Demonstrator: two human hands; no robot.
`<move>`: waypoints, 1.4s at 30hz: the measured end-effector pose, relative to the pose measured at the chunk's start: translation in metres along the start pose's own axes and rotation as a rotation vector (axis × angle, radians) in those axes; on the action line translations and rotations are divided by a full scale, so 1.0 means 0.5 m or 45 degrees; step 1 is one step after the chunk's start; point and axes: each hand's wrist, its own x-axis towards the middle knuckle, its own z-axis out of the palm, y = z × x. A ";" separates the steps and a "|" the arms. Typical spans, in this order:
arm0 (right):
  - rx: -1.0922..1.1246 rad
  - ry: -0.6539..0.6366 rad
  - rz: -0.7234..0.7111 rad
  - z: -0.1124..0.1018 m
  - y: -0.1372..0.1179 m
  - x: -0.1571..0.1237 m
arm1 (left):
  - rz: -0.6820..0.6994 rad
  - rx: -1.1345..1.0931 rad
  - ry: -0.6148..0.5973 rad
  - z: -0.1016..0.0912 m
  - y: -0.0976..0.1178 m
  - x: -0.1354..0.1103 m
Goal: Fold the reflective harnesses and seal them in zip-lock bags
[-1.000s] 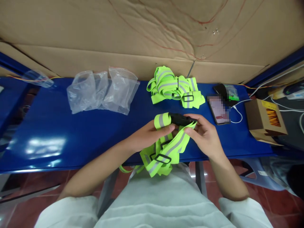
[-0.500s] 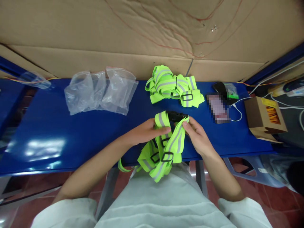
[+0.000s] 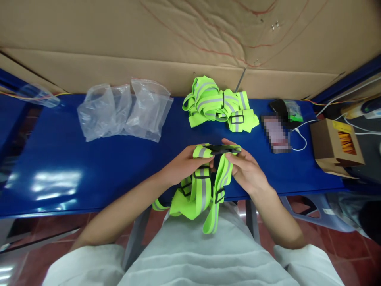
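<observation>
A neon-yellow reflective strap harness (image 3: pixel 203 190) with grey stripes hangs between my hands over the table's front edge. Its black buckle (image 3: pixel 219 149) spans the gap at the top. My left hand (image 3: pixel 190 163) is closed on the webbing at the buckle's left end, thumb on top. At the other end my right hand (image 3: pixel 245 165) pinches the strap, its fingers behind and partly hidden. Black slide adjusters (image 3: pixel 220 196) sit on the hanging loops. Beyond my hands lies a bundle of similar reflective straps (image 3: pixel 212 104).
Clear plastic zip bags (image 3: pixel 119 113) lie at the back left of the blue table (image 3: pixel 113 167). To the right are a phone (image 3: pixel 276 134) with a white cable, a black item (image 3: pixel 279 109) and an open cardboard box (image 3: pixel 336 145). A cardboard panel (image 3: pixel 119 39) stands behind.
The buckle is now held more level, and the hanging loops have spread apart. My right hand has turned, its fingers reaching further behind the buckle. The view has shifted slightly.
</observation>
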 end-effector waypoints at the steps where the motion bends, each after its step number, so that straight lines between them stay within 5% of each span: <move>1: 0.004 -0.013 0.011 0.001 0.000 0.000 | -0.009 0.016 -0.017 -0.001 -0.002 0.000; 5: -0.079 -0.088 0.027 0.002 -0.002 -0.005 | 0.089 0.173 -0.068 -0.015 -0.010 0.005; 12: -0.410 -0.155 -0.198 0.007 0.020 -0.015 | 0.304 0.493 0.281 -0.024 -0.012 0.003; 18: -0.712 0.110 -0.462 0.000 0.017 -0.004 | 0.375 0.578 0.289 -0.032 -0.018 -0.005; 26: -0.596 0.096 -0.325 -0.001 0.007 -0.020 | 0.459 0.634 0.371 -0.030 -0.012 -0.009; 34: -0.369 -0.017 -0.005 0.012 0.024 -0.033 | 0.501 0.555 0.436 -0.021 -0.015 -0.010; 37: -0.654 0.021 -0.185 0.005 0.024 -0.031 | 0.532 0.641 0.487 -0.023 -0.021 -0.015; 42: -1.402 0.374 -0.774 -0.003 0.039 -0.037 | 0.639 0.846 0.562 -0.024 -0.033 -0.019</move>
